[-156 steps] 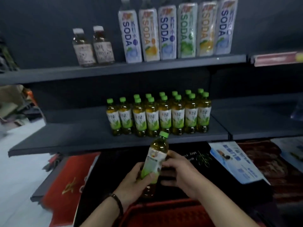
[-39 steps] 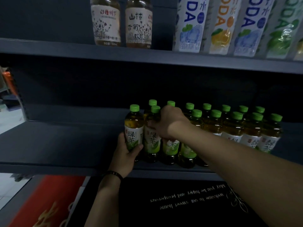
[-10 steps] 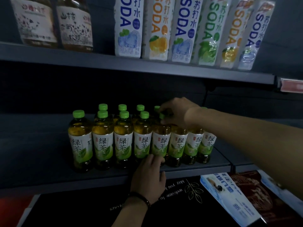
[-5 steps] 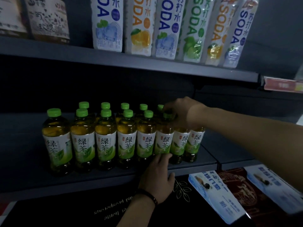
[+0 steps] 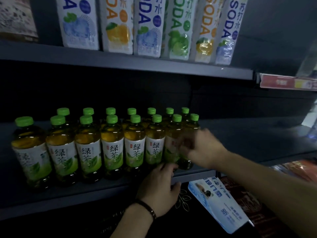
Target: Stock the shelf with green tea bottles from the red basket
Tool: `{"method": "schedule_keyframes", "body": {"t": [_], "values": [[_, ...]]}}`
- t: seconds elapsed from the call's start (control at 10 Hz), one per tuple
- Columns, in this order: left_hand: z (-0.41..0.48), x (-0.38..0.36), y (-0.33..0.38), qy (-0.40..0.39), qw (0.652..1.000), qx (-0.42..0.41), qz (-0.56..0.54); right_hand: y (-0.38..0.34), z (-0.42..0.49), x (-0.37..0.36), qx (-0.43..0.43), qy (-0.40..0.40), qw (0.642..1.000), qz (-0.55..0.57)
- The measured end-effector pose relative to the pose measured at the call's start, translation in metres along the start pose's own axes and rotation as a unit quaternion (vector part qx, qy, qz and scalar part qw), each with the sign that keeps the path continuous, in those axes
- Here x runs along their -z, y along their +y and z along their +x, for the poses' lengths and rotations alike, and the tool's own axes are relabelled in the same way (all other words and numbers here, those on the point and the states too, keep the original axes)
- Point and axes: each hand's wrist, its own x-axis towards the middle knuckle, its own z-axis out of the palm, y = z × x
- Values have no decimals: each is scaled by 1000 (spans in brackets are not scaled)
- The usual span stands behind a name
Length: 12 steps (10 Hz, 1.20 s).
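Two rows of bottles (image 5: pixel 112 148) stood on the shelf (image 5: pixel 85 191), so most looked done; the left hand (image 5: pixel 159 188) lay flat by them, and the right hand (image 5: pixel 204 148) was too blurry to tell its grip.

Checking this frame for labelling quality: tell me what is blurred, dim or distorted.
Head view: dim, the back wall nearly black; the right hand is smeared by motion blur, fingers unreadable; the left hand and tea bottles look fairly sharp; wide-angle distortion bows the upper shelf and tilts the soda bottles.

Blurred right hand (image 5: pixel 204 150) hides labels of two green tea bottles (image 5: pixel 173 133)
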Motion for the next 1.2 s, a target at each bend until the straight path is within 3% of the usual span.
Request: {"method": "schedule_keyframes", "body": {"t": [0.1, 0.4, 0.5, 0.6, 0.7, 0.8, 1.2], "values": [[13, -12, 10, -21, 999, -2, 34, 24, -11, -36, 53, -59, 997, 15], [33, -25, 16, -11, 998, 9, 69, 37, 3, -60, 91, -55, 994, 13], [31, -24, 17, -22, 996, 13, 82, 47, -11, -56, 70, -3, 996, 52], [29, -21, 19, -46, 993, 21, 108, 66, -25, -53, -7, 56, 998, 22], [31, -19, 21, -63, 990, 43, 119, 84, -23, -63, -112, 88, 988, 65], [34, -17, 24, -66, 985, 64, 146, 89, -12, -78, -162, 62, 970, 170], [41, -17, 25, -47, 974, 84, 206, 88, 2, -98, -145, 68, 968, 192]]}}
